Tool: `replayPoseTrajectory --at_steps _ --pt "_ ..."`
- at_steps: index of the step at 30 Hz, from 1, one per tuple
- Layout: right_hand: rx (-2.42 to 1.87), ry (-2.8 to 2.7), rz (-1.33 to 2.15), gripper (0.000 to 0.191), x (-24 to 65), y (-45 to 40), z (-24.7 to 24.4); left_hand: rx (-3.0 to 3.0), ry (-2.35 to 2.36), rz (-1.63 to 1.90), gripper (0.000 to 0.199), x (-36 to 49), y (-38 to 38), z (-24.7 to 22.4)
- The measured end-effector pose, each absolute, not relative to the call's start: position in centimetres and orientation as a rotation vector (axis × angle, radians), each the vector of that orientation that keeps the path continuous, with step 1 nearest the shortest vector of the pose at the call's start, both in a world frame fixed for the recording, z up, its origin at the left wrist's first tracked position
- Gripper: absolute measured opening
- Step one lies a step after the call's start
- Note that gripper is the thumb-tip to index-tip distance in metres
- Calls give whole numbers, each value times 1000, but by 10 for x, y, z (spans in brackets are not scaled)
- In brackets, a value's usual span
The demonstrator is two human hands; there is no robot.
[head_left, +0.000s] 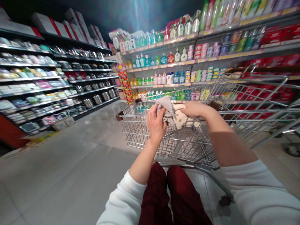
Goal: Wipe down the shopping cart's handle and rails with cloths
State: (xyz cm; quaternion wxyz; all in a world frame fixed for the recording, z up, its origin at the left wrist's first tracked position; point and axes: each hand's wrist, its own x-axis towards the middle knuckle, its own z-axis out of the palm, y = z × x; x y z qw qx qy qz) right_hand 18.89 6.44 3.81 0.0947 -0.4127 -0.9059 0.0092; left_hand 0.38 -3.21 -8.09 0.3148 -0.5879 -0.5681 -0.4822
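My left hand [156, 121] is closed on a soft grey cloth [164, 102], its fingers curled over the near side. Beside it, my right hand [193, 108] grips a cream cloth with darker spots [180, 118]; its fingertips are partly hidden in the fabric. The two cloths touch and overlap, and I cannot tell whether they are one piece. Both hands are over the near rim of a metal wire shopping cart [140, 116], in front of my knees. Most of the basket's floor shows through the wires.
Across the cart stands a shelf [161, 64] of bottles and tubs. To the left, another shelf [30, 79] holds bowls and metal pots. More nested cart frames [255, 100] extend rightward. Grey floor tiles [77, 175] lie at my left.
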Motion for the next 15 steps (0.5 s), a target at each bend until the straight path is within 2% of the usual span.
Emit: replayPoseTrajectory --at_steps 2,5,10,15 --pt "-1228 -2765 58 41 182 61 37 -1632 -1480 -1183 64 2 -19 -87" --pt "-1201 -2794 -9 44 185 60 36 -1642 -1538 -1155 66 -1 -10 -129" --pt "-1249 -2749 6 43 191 66 33 -1668 -1726 -1118 52 -1 -20 -211" --pt "-1247 -2727 37 43 189 71 29 -1735 -1854 -1003 50 -2 -33 -237"
